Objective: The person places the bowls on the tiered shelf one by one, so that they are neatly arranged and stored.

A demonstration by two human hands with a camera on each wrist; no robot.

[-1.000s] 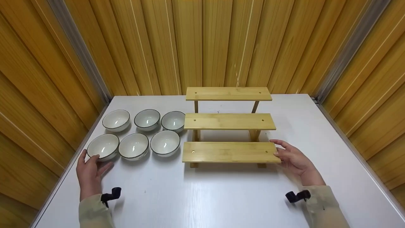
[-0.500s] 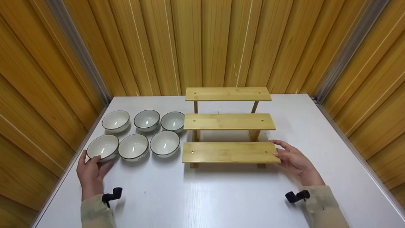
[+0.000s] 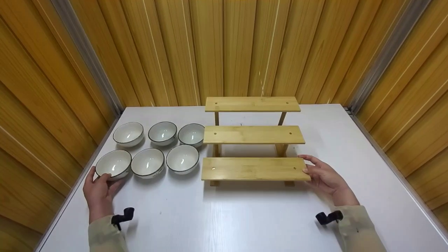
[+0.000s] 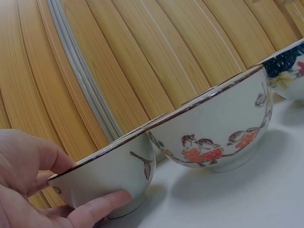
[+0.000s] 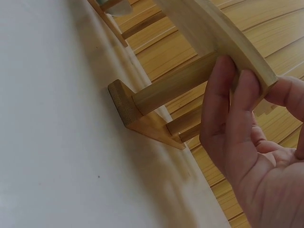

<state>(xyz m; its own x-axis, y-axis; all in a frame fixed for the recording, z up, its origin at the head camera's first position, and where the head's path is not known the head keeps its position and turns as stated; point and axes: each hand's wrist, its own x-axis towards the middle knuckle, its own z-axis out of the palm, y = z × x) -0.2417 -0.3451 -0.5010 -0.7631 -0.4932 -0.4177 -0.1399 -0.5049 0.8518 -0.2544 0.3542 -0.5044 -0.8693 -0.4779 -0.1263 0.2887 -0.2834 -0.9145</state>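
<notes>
At the front left of the bowl group, my left hand [image 3: 99, 192] grips a white dark-rimmed bowl [image 3: 113, 163]. In the left wrist view one finger hooks over that bowl's rim while another digit presses low on its outer wall. Beside it stands a bowl with painted birds [image 4: 209, 137], its rim overlapping the gripped one in this view. My right hand [image 3: 329, 180] pinches the right end of the lowest board on a three-tier wooden rack [image 3: 255, 168]. From the right wrist view, two fingers [image 5: 218, 99] lie under that board's end, with the thumb side at its edge.
Several more bowls stand in two rows left of the rack, among them a back-left bowl [image 3: 128, 134] and a back-right bowl [image 3: 191, 134] close against the middle board. The white table [image 3: 224, 220] is enclosed by wood-grain walls [image 3: 238, 49] with grey corner posts.
The front-left bowl has shifted very slightly toward the table's front, with my left hand on it. My right hand and the rack hold their place.
</notes>
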